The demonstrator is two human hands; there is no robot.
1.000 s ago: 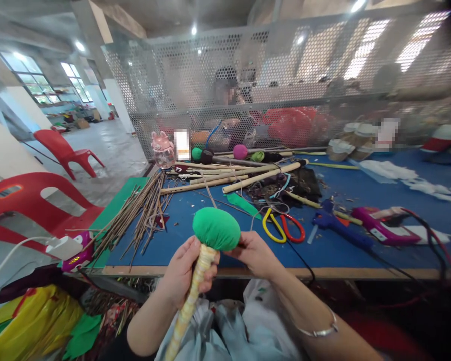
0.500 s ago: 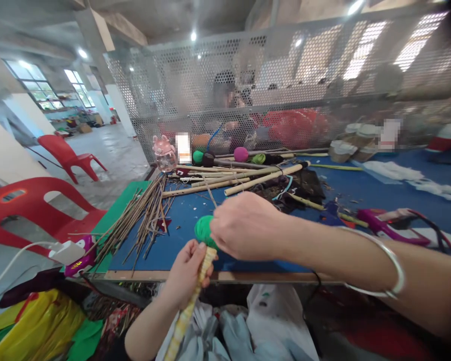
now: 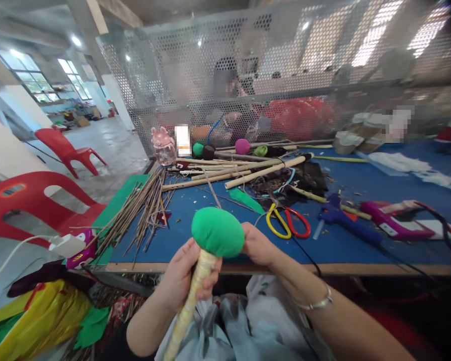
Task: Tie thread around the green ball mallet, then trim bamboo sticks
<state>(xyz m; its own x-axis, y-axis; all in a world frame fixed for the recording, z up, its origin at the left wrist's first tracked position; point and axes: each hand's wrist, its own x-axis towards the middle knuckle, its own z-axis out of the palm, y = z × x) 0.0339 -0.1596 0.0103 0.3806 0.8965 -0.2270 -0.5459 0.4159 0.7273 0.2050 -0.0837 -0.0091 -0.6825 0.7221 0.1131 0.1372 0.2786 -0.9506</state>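
My left hand is closed around the upper end of a stick wrapped in pale yellow strips, tilted down to the left. On top of that stick sits a rounded, green cloth-covered head, stretched out toward the right. The fingers of my right hand grip the right edge of the green head; their tips are partly hidden behind it. Just beyond, on the blue table, lie scissors with one yellow and one red handle, and a scrap of green cloth.
Right of the scissors lie a blue glue gun and a purple power strip. Thin twigs are piled at the left. Thicker sticks lie farther back, before a perforated metal screen with a person behind it. Red chairs stand left.
My right hand has moved down and right from over the green head to its right edge. More of the head now shows, broader than before, and the scissors and green scrap have come into sight.
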